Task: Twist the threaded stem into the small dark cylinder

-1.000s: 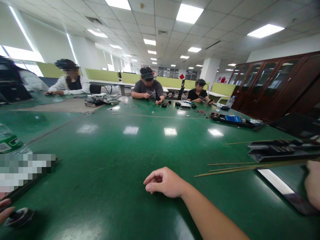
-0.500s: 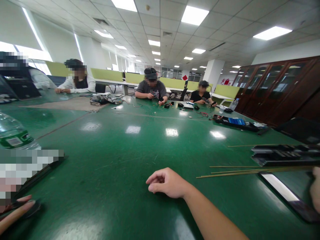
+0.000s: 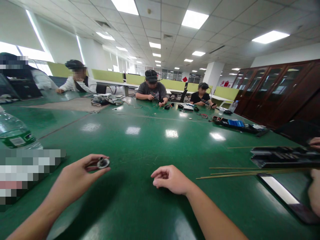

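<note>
Between the thumb and fingers of my left hand (image 3: 75,180) is a small round part (image 3: 103,162) with a pale rim and a dark middle, held above the green table (image 3: 140,146). My right hand (image 3: 171,180) rests on the table to the right of it, fingers loosely curled and thumb a little apart, with nothing seen in it. A gap of bare table lies between the two hands.
A water bottle (image 3: 18,133) stands at the left, beside a pixelated area. Thin rods (image 3: 232,173), black metal profiles (image 3: 282,156) and a dark flat device (image 3: 285,193) lie at the right, near another person's arm (image 3: 314,190). People sit across the table.
My left hand has come up and inward from the lower left edge, now with the round part in its grip. My right hand has shifted slightly right.
</note>
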A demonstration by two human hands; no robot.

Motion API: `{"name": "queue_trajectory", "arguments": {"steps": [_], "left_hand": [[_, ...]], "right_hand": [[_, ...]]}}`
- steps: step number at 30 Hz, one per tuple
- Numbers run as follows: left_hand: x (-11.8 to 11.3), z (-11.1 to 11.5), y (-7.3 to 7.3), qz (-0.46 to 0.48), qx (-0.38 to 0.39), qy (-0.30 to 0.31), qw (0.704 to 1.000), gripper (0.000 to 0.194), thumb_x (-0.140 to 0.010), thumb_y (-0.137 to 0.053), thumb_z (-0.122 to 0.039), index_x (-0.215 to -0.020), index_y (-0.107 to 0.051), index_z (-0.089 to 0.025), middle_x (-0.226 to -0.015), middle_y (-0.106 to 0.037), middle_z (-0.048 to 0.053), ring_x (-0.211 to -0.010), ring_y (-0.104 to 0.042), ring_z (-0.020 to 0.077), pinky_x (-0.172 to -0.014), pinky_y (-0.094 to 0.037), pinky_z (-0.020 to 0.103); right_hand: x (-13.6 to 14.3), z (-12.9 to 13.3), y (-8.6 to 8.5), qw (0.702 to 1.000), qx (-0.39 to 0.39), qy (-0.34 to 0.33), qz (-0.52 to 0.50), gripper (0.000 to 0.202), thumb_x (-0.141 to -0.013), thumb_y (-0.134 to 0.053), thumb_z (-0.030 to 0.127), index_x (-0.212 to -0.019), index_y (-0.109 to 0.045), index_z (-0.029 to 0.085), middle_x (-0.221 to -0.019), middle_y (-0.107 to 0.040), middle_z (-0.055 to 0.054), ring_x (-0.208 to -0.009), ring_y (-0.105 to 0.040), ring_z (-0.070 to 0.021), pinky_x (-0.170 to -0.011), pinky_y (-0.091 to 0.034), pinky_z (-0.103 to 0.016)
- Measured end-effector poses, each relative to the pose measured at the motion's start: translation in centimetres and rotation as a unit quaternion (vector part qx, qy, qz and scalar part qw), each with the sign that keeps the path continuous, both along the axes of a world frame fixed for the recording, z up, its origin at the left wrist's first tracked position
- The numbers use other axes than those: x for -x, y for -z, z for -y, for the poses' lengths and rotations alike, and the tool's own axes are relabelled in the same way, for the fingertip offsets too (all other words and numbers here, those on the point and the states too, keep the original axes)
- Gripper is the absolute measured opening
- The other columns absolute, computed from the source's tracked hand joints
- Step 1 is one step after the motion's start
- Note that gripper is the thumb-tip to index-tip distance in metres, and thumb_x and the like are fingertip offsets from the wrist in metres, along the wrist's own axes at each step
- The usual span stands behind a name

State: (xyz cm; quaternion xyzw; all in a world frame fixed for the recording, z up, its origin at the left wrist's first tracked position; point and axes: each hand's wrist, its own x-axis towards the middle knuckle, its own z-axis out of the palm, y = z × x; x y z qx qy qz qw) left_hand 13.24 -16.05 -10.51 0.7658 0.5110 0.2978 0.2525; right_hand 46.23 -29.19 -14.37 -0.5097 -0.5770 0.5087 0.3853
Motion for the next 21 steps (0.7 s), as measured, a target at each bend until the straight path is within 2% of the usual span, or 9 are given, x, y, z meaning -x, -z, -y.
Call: {"name": "queue_trajectory", "arguments": {"steps": [2, 4, 7, 10, 12, 15, 17, 21], "left_hand": [[-3.9, -0.4, -0.4, 0.000, 0.012, 0.078, 0.997, 0.051, -0.075, -0.074, -0.053, -0.117, -0.065, -0.027, -0.107, -0.075, 0.001, -0.087, -0.073, 0.0239, -0.085, -0.057, 0.035], [-7.5, -0.1, -0.6, 0.009, -0.008, 0.154, 0.988, 0.045, -0.079, -0.072, -0.048, -0.119, -0.067, -0.026, -0.111, -0.074, 0.003, -0.088, -0.072, 0.0242, -0.082, -0.057, 0.035], [-10.9, 1.0, 0.4, 0.022, -0.069, 0.276, 0.958, 0.038, -0.084, -0.068, -0.034, -0.121, -0.068, -0.026, -0.112, -0.071, 0.006, -0.100, -0.068, 0.0246, -0.089, -0.055, 0.036], [-11.7, 2.1, 2.4, 0.004, -0.077, 0.325, 0.943, 0.038, -0.086, -0.066, -0.025, -0.124, -0.065, -0.027, -0.114, -0.069, 0.006, -0.102, -0.066, 0.0228, -0.092, -0.052, 0.036], [-11.6, 2.6, 3.5, 0.006, -0.058, 0.317, 0.947, 0.038, -0.085, -0.068, -0.023, -0.122, -0.064, -0.026, -0.111, -0.070, 0.005, -0.099, -0.066, 0.0219, -0.090, -0.052, 0.035], [-11.3, 2.9, 4.3, 0.017, -0.034, 0.311, 0.950, 0.031, -0.083, -0.068, -0.019, -0.113, -0.065, -0.024, -0.104, -0.070, 0.003, -0.094, -0.066, 0.0200, -0.085, -0.052, 0.032], [-11.4, 2.8, 4.3, 0.022, -0.034, 0.317, 0.947, 0.027, -0.082, -0.067, -0.017, -0.108, -0.066, -0.024, -0.101, -0.070, 0.002, -0.092, -0.065, 0.0192, -0.083, -0.051, 0.031], [-11.6, 2.6, 4.2, 0.025, -0.037, 0.318, 0.947, 0.026, -0.082, -0.069, -0.018, -0.107, -0.066, -0.024, -0.100, -0.070, 0.001, -0.092, -0.064, 0.0190, -0.083, -0.050, 0.030]], "right_hand": [[-0.5, 0.0, -0.3, 0.997, -0.036, 0.046, 0.040, 0.037, -0.079, -0.075, 0.031, -0.113, -0.065, 0.018, -0.088, -0.071, -0.003, -0.075, -0.065, -0.0145, -0.071, -0.050, -0.026], [-0.9, 0.0, -0.5, 0.988, -0.081, 0.092, 0.098, 0.042, -0.079, -0.074, 0.026, -0.118, -0.060, 0.019, -0.087, -0.071, -0.002, -0.074, -0.065, -0.0140, -0.070, -0.050, -0.026], [-1.3, 0.1, -0.8, 0.968, -0.131, 0.126, 0.170, 0.047, -0.079, -0.073, 0.021, -0.122, -0.054, 0.022, -0.089, -0.069, -0.001, -0.073, -0.064, -0.0136, -0.070, -0.050, -0.026], [-1.1, 0.3, -0.8, 0.960, -0.148, 0.128, 0.202, 0.057, -0.076, -0.075, 0.020, -0.127, -0.050, 0.024, -0.096, -0.068, -0.002, -0.074, -0.064, -0.0139, -0.072, -0.049, -0.027], [-0.8, 0.4, -0.7, 0.960, -0.145, 0.113, 0.213, 0.071, -0.072, -0.078, 0.021, -0.134, -0.045, 0.026, -0.101, -0.067, -0.002, -0.076, -0.064, -0.0147, -0.073, -0.049, -0.028], [-0.2, 0.5, -0.6, 0.959, -0.146, 0.083, 0.229, 0.083, -0.067, -0.083, 0.022, -0.138, -0.041, 0.029, -0.101, -0.067, 0.000, -0.078, -0.063, -0.0155, -0.075, -0.048, -0.028], [0.0, 0.4, -0.5, 0.957, -0.149, 0.071, 0.240, 0.078, -0.066, -0.084, 0.023, -0.134, -0.046, 0.029, -0.098, -0.068, 0.001, -0.080, -0.063, -0.0163, -0.076, -0.048, -0.028], [0.0, 0.2, -0.3, 0.952, -0.151, 0.079, 0.252, 0.054, -0.070, -0.081, 0.024, -0.118, -0.058, 0.026, -0.095, -0.068, -0.001, -0.082, -0.063, -0.0174, -0.075, -0.047, -0.028]]}}
